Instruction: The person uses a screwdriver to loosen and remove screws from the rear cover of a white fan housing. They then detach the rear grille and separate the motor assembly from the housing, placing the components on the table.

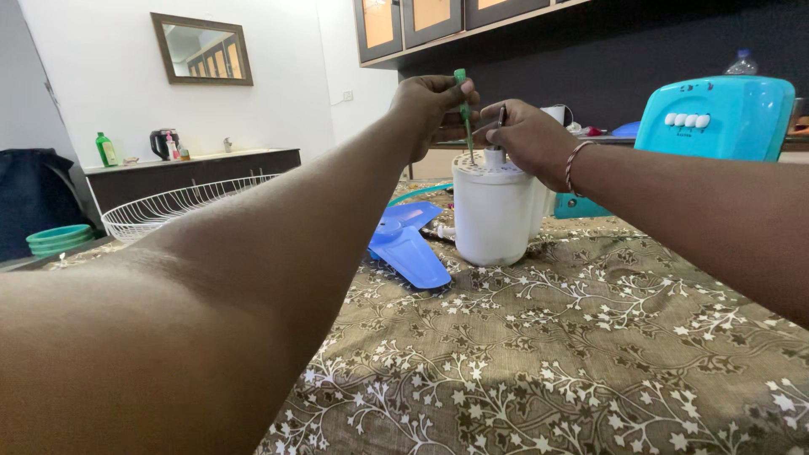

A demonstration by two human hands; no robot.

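Your left hand (430, 105) has its grip closed on a green screwdriver (464, 109), held upright with the tip down on the top of a white housing (495, 215). Your right hand (527, 139) rests on that top, pinching a dark tool (500, 118). The housing stands on the floral-clothed worktop (590, 354), blue blades (409, 244) just beside it.

Screwdriver (464, 114) tip hidden in white housing (495, 211); teal base (720, 118) part. off-frame.

A white wire basket (181, 205), teal fan base (716, 118) and green bottle (105, 149) sit around.
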